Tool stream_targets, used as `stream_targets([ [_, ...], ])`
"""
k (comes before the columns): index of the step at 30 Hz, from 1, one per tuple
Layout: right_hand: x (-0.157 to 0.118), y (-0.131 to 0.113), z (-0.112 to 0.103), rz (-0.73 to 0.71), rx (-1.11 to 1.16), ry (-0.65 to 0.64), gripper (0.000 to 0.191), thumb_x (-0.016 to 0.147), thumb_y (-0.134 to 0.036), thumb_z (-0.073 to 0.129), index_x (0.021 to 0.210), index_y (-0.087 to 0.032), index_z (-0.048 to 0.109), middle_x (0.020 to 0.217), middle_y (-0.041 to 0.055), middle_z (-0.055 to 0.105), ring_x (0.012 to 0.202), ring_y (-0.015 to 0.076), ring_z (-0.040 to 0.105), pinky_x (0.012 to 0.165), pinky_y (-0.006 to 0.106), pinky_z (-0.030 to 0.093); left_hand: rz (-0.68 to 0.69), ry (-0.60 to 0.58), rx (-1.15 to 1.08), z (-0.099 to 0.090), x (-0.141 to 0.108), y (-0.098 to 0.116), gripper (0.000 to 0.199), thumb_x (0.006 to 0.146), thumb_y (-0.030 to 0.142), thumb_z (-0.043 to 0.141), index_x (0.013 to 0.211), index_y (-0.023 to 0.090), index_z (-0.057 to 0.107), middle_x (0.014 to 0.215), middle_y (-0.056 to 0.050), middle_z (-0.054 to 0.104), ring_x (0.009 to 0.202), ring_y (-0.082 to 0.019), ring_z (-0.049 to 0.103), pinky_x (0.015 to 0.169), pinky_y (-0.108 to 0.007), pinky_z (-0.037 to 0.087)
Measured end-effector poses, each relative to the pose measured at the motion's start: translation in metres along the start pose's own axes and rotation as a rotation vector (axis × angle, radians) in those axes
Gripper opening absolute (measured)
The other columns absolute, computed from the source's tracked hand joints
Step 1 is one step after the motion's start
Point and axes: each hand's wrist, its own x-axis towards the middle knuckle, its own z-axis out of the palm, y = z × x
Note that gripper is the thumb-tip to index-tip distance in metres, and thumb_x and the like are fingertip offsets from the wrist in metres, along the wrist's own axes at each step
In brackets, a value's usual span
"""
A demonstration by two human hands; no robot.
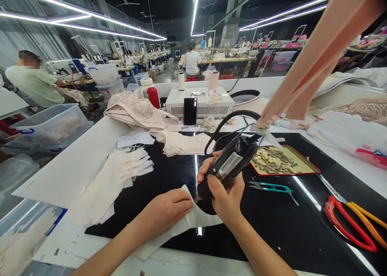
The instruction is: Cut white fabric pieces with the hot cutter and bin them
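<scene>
My right hand [225,191] is wrapped around a black corded power tool [228,163] with a metal plate on its side. A pink fabric strap [314,62] tied near its top runs up to the right. The tool's lower end is over a white piece of fabric [201,215] on the black work surface [256,227]; the hand partly hides where they meet. My left hand [172,205] is closed on the fabric just left of the tool, fingertips at its raised edge.
Cut fabric pieces [102,187] lie left, another stack [184,143] behind. Teal thread snips [270,187], a tray of sunflower seeds [311,168] and red-handled scissors [331,211] lie right. A phone [190,110] leans against a white box [211,100]. Other people sit farther off.
</scene>
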Motion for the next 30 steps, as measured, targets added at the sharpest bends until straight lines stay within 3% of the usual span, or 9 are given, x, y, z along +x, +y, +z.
stream_targets([
  [15, -0.003, -0.003, -0.003, 0.016, -0.029, -0.006, 0.028, 0.091, -0.029, 0.077, 0.113, -0.028, 0.06, 0.085, -0.0044, 0.068, 0.061, 0.011, 0.062, 0.055, 0.026, 0.055, 0.028, 0.001, 0.036, -0.003, 0.0, 0.001, 0.022, 0.112, 0.019, 0.046, 0.123, 0.018, 0.065, 0.119, -0.007, 0.069, 0.112, -0.019, 0.068, 0.098, -0.03, 0.06],
  [21, -0.005, -0.023, -0.017, 0.025, 0.001, 0.038, 0.036, 0.088, -0.034, 0.082, 0.118, -0.029, 0.061, 0.085, -0.0033, 0.068, 0.065, 0.012, 0.064, 0.061, 0.028, 0.056, 0.101, 0.083, 0.18, -0.006, 0.004, 0.009, 0.019, 0.112, 0.018, 0.047, 0.119, 0.017, 0.065, 0.115, -0.006, 0.07, 0.111, -0.018, 0.068, 0.116, -0.043, 0.053],
  [25, -0.012, -0.032, -0.028, 0.041, -0.015, 0.035, 0.037, 0.088, -0.035, 0.082, 0.119, -0.029, 0.062, 0.086, -0.0019, 0.068, 0.066, 0.0124, 0.065, 0.06, 0.028, 0.056, 0.082, 0.163, 0.135, -0.001, 0.008, 0.023, 0.018, 0.112, 0.016, 0.046, 0.118, 0.016, 0.063, 0.114, -0.007, 0.07, 0.113, -0.017, 0.067, 0.103, -0.03, 0.06],
  [30, -0.02, -0.036, -0.037, 0.03, -0.037, 0.017, 0.036, 0.09, -0.033, 0.081, 0.12, -0.029, 0.063, 0.087, -0.0016, 0.068, 0.067, 0.0121, 0.065, 0.06, 0.026, 0.057, 0.01, 0.105, 0.056, 0.01, 0.008, 0.032, 0.02, 0.112, 0.018, 0.044, 0.119, 0.016, 0.062, 0.115, -0.007, 0.07, 0.106, -0.019, 0.068, 0.097, -0.032, 0.061],
])
